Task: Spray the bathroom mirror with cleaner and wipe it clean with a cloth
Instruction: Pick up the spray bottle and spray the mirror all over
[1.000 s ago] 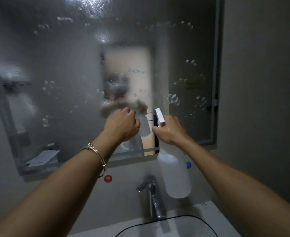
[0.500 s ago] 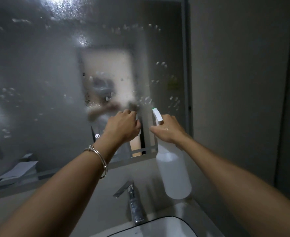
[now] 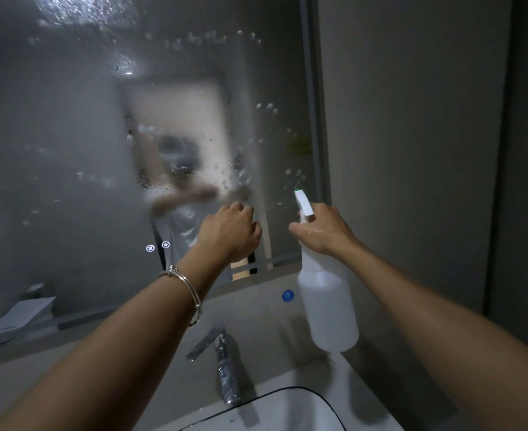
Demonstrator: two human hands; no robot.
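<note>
A misted bathroom mirror (image 3: 70, 150), beaded with droplets across its upper and right-hand glass, fills the wall above a white sink (image 3: 287, 409) set in a pale surface (image 3: 368, 396). A person stands at it with both arms raised. The right hand (image 3: 325, 231) grips the neck of a translucent spray bottle (image 3: 328, 306), held in the air near the mirror's lower right corner, nozzle aimed at the glass. The left hand (image 3: 228, 234) is curled into a fist close against the mirror; whether it holds anything cannot be told. A chrome tap (image 3: 222, 365) stands below, a silver bracelet (image 3: 188, 290) circles the left wrist, and a blue sticker (image 3: 287, 295) marks the wall.
</note>
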